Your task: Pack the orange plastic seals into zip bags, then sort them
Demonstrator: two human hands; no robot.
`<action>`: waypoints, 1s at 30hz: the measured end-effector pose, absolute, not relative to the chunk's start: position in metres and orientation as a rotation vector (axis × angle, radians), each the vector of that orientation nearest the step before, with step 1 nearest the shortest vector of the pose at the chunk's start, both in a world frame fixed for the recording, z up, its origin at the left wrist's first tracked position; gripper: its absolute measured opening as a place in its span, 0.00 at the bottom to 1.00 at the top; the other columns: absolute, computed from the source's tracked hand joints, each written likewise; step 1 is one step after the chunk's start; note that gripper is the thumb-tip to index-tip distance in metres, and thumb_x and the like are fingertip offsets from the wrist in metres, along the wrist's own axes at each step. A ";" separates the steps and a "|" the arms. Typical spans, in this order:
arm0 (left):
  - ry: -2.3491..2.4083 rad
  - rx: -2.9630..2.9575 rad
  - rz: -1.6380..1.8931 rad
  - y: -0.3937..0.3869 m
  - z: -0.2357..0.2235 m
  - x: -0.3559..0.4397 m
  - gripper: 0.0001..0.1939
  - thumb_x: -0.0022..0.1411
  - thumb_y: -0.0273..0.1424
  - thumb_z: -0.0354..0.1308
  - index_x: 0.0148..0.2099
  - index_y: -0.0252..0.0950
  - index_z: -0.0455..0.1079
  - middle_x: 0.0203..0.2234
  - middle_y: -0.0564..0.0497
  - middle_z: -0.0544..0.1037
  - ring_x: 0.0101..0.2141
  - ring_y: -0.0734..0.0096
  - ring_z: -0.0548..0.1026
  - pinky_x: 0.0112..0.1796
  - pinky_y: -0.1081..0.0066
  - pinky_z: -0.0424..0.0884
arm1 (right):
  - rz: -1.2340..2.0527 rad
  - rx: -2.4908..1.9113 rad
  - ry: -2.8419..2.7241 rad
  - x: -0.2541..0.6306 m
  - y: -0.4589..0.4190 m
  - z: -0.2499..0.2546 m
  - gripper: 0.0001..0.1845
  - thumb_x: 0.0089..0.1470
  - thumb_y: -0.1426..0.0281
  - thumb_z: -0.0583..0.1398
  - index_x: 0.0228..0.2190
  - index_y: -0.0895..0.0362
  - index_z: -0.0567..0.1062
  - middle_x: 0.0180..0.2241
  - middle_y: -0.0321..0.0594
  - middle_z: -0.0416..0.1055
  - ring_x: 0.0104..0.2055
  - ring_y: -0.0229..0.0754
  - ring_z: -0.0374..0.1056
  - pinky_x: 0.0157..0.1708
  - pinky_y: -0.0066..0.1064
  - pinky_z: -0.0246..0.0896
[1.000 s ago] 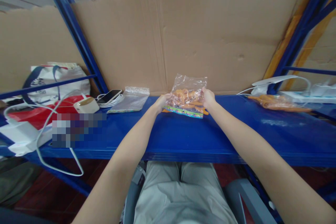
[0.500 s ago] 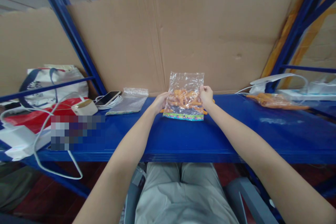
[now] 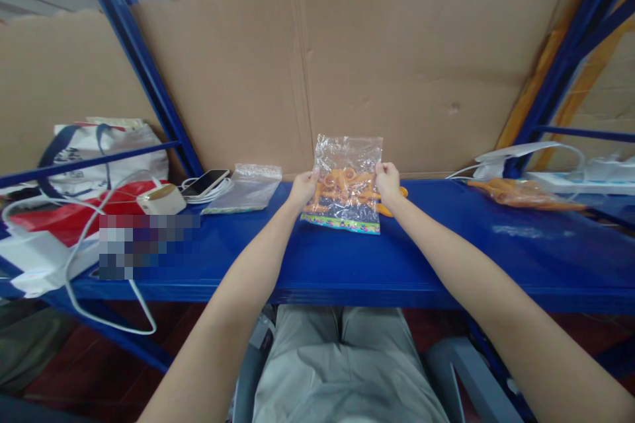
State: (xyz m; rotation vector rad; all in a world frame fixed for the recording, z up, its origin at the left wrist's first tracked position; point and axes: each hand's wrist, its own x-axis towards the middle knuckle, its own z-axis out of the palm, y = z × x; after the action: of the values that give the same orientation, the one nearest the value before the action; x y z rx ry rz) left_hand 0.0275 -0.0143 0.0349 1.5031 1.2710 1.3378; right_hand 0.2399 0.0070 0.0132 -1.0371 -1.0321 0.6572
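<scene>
A clear plastic bag (image 3: 350,152) with a colourful printed strip along its lower edge is held up between my two hands. My left hand (image 3: 302,188) pinches its left side, and my right hand (image 3: 388,182) pinches its right side. Several orange plastic pieces (image 3: 385,209) lie on the blue shelf just behind the bag and show through it. Some stick out past its right edge, under my right hand. Their exact kind is hard to make out through the film.
Flat clear bags (image 3: 248,188) lie to the left, beside a phone (image 3: 206,182) on a coiled white cable. A filled bag of orange pieces (image 3: 526,193) rests at the right. Farther left are a red bag (image 3: 79,215), a white charger (image 3: 161,201) and a tote bag (image 3: 114,165). Cardboard (image 3: 397,73) stands behind.
Both hands have shifted slightly left with the clear bag, whose lower edge has tilted down to the right. More of the orange pieces now shows at its right side.
</scene>
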 end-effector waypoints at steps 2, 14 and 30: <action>1.278 1.494 1.362 -0.015 0.035 0.029 0.20 0.71 0.39 0.52 0.26 0.38 0.61 0.05 0.63 0.53 0.06 0.79 0.53 0.13 0.79 0.45 | 0.662 -1.056 -0.985 0.239 0.007 0.013 0.19 0.56 0.55 0.62 0.26 0.51 0.60 0.21 0.27 0.58 0.23 0.35 0.58 0.22 0.26 0.58; 1.217 1.497 1.450 -0.018 0.035 0.031 0.17 0.70 0.38 0.53 0.28 0.38 0.59 0.07 0.64 0.58 0.06 0.83 0.51 0.13 0.79 0.42 | 0.526 -1.110 -0.937 0.236 -0.002 0.023 0.17 0.56 0.58 0.61 0.23 0.54 0.64 0.23 0.29 0.63 0.28 0.34 0.62 0.28 0.25 0.58; 1.238 1.503 1.471 -0.020 0.037 0.033 0.14 0.66 0.32 0.59 0.30 0.39 0.58 0.10 0.66 0.58 0.07 0.83 0.54 0.13 0.80 0.48 | 0.701 -1.080 -0.956 0.235 -0.001 0.019 0.14 0.60 0.62 0.58 0.26 0.52 0.61 0.18 0.25 0.57 0.19 0.33 0.54 0.21 0.25 0.54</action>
State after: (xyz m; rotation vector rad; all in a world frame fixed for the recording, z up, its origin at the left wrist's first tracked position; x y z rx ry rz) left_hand 0.0327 -0.0195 0.0368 1.5025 1.2385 1.4709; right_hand 0.2347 -0.0009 0.0193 -1.0800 -0.9557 0.7014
